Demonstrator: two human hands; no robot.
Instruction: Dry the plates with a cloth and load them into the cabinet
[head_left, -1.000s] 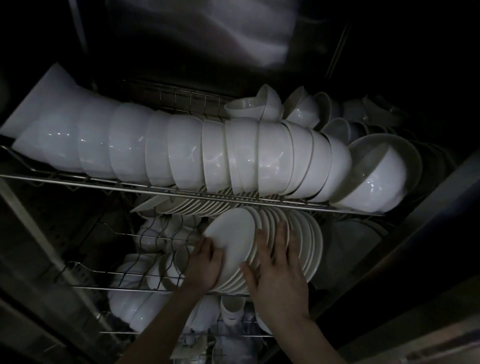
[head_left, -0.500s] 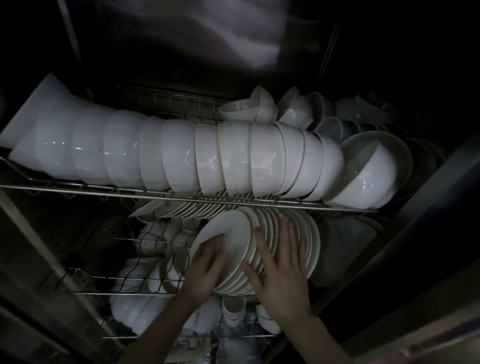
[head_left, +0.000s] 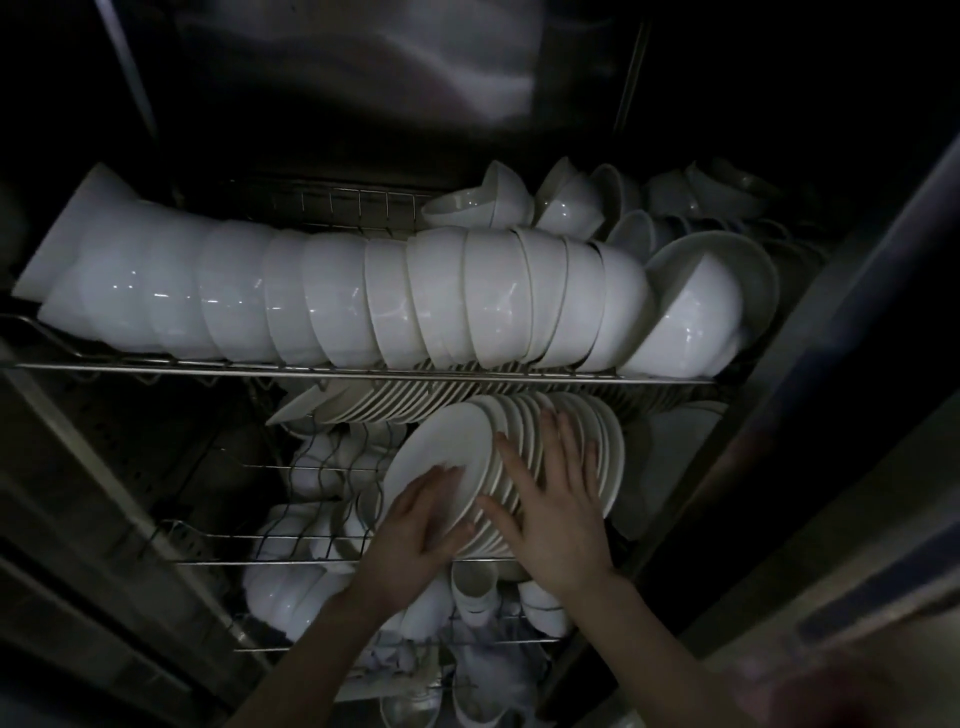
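A row of white plates (head_left: 524, 431) stands on edge on the lower wire rack (head_left: 270, 560) of the dark cabinet. The front plate (head_left: 441, 447) leans left, its face toward me. My left hand (head_left: 415, 525) lies flat on the lower part of that plate with straight fingers. To its right, my right hand (head_left: 556, 493) spreads straight fingers over the rims of the plates behind it. No cloth shows in either hand.
A long row of nested white bowls (head_left: 363, 296) fills the upper wire shelf (head_left: 311, 371), with more bowls (head_left: 571, 202) behind. Small cups (head_left: 475, 587) and bowls (head_left: 283, 592) sit below the plates. The cabinet's metal frame (head_left: 810, 395) rises on the right.
The left hand has slid up onto the front plate's face and its fingers have straightened. The right hand stays spread on the plate rims. The view has shifted slightly.
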